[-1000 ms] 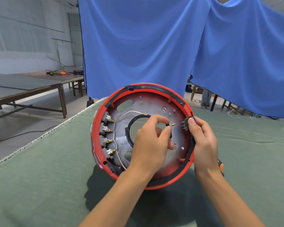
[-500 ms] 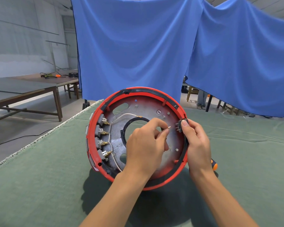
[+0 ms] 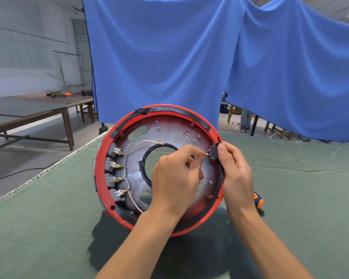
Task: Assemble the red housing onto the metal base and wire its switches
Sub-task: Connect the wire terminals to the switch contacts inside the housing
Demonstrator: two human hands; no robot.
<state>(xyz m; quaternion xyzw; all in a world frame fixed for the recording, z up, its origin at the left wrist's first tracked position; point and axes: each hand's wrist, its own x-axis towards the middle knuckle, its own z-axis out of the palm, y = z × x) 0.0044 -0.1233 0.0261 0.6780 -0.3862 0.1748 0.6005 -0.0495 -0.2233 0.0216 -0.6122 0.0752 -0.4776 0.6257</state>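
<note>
Left hand [image 3: 175,176] pinches brass wire terminal [image 3: 206,155] just beside black switch [image 3: 214,153]; right hand [image 3: 235,172] clamps glossy red housing [image 3: 101,158] rim, round metal base [image 3: 169,133] inside.

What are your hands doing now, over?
Left hand pinching brass wire terminal at the right-side switch. Right hand steadying red housing rim. Nothing blocking.

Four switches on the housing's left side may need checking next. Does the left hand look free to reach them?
Probably not right away: the left hand pinches a wire terminal at the right switch. Once it lets go, nothing blocks the four switches.
</note>
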